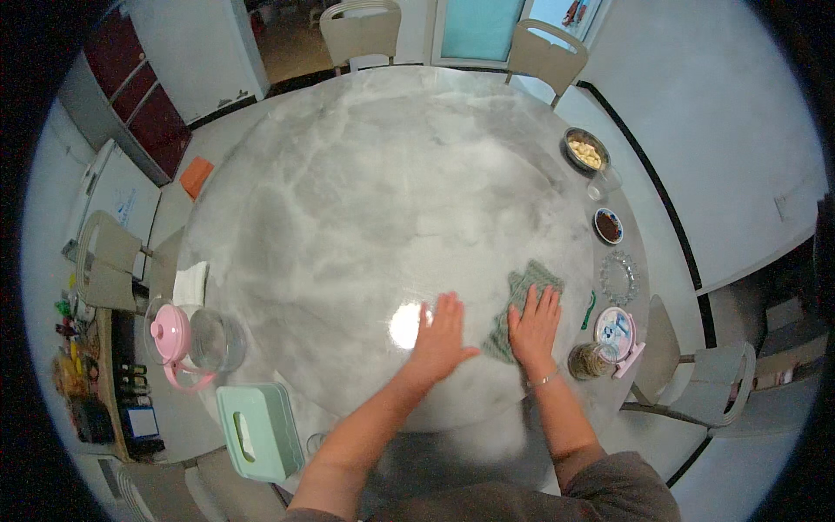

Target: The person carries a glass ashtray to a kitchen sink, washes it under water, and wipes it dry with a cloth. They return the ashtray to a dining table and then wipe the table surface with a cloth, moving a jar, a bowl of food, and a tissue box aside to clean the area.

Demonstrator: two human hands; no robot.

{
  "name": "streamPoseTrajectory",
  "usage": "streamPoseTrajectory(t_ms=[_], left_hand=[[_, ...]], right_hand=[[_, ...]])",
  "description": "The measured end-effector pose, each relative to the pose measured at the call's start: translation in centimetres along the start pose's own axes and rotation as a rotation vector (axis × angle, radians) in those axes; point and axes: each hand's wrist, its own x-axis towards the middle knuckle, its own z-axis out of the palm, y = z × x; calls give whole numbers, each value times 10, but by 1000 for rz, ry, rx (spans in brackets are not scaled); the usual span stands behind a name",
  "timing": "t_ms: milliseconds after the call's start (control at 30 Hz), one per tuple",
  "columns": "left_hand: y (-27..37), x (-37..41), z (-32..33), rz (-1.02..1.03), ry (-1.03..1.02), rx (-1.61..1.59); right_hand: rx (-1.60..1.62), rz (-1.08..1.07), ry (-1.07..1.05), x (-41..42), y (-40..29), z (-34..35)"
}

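Observation:
My right hand (pixel 536 329) lies flat on a crumpled green cloth (pixel 522 280), palm down with the fingers extended over it. The cloth rests on the round, grey marble-patterned tabletop (pixel 391 189). To its left, my left hand (pixel 441 336) is low over the same surface, palm down, thumb out and fingers apart, with nothing in it. Whether its palm touches the surface I cannot tell. A bright glare spot shows beside its fingers. A bracelet circles my right wrist.
Along the right edge are a metal bowl of pale food pieces (pixel 585 151), a clear cup (pixel 603 185), a dish of dark contents (pixel 608 226), a glass dish (pixel 619 278) and a jar (pixel 587 361). At left stand a pink-lidded glass pitcher (pixel 171 333) and a green tissue box (pixel 261 430).

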Motion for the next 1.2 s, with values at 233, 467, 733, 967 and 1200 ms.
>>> streamPoseTrajectory(t_ms=[233, 467, 733, 967, 1200], left_hand=[[38, -44, -2, 89, -28, -7], [49, -124, 2, -32, 40, -102], [49, -212, 5, 81, 115, -513], [-19, -293, -61, -257, 496, -280], [-114, -388, -51, -1141, 669, -273]], right_hand=[[61, -123, 50, -10, -8, -8], [477, -694, -150, -111, -67, -26], [630, -612, -556, -182, -63, -74], [309, -878, -786, -177, -94, -129], [494, -1063, -559, -173, -222, -148]])
